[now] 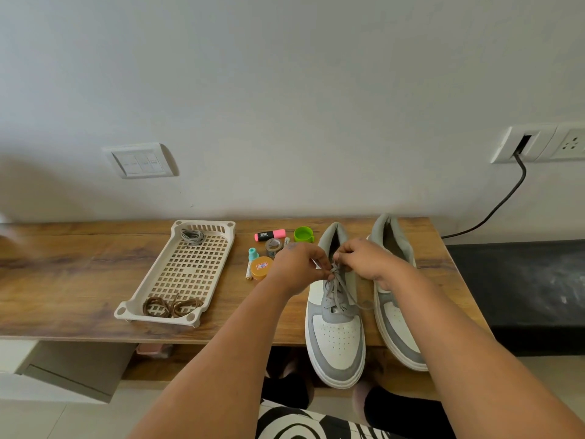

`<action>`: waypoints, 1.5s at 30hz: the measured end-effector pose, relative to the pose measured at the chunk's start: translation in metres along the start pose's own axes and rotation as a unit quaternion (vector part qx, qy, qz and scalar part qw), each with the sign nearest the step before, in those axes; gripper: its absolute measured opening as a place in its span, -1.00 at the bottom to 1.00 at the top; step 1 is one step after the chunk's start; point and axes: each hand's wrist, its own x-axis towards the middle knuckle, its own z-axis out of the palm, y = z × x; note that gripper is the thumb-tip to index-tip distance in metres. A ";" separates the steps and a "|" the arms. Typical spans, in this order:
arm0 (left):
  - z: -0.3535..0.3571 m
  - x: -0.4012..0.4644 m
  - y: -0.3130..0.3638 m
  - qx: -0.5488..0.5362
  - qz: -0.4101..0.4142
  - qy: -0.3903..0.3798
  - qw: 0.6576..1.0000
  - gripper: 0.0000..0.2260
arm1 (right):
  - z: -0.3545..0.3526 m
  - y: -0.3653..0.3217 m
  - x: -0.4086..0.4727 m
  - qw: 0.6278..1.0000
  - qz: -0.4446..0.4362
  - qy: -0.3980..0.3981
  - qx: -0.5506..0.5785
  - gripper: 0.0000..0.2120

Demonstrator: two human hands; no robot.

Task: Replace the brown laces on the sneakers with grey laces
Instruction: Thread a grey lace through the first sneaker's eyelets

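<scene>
**Grey lace going in at the top of the left sneaker**

Fingers (319, 269) of the left hand (296, 267) are pinched together on the grey lace (337, 291), right at the top eyelets of the left sneaker (335, 331), and the fingers of the right hand (367, 261) are curled in and pinching the same lace from the other side. Both hands meet over the shoe's tongue, knuckles nearly touching. Below them the grey lace criss-crosses down the shoe, and one loose end trails off to the right toward the right sneaker (395, 312).

Both sneakers, white with grey panels, stand side by side at the right end of the desk (79, 280), toes hanging over its front edge, heels toward the wall. The right one shows no lace that I can make out.

Further left, near the back edge, a small cluster: a pink highlighter (269, 235), a green cup (303, 234), a roll of tape (273, 245), a teal-capped bottle (253, 254) and a round orange tin (261, 267).

Left again, a cream perforated tray (186, 270) lies at a slant. The brown laces (171, 306) sit bundled at its front end, and a spare grey lace coil (192, 236) rests at its back end.
</scene>
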 end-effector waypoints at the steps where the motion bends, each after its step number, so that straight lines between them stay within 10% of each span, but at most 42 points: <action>1: 0.000 0.000 0.000 -0.003 0.000 -0.001 1.000 -0.86 | 0.000 0.002 0.000 0.999 0.005 0.014 0.044 -0.86; 9: -0.002 -0.002 0.000 -0.014 0.002 -0.014 1.000 -0.90 | -0.014 0.006 -0.001 0.830 0.081 0.094 0.544 -0.79; 29: -0.002 -0.001 0.002 0.014 -0.007 -0.023 1.000 -0.88 | -0.036 0.024 -0.006 0.719 -0.011 0.266 0.642 -0.92; 37: -0.002 -0.003 0.009 -0.095 -0.084 0.051 0.991 -0.97 | -0.023 0.025 -0.002 0.832 -0.013 0.214 0.511 -0.90; 45: 0.014 -0.009 0.023 -0.113 -0.207 0.028 0.971 -0.45 | -0.017 0.018 -0.003 0.851 -0.055 0.202 0.482 -0.91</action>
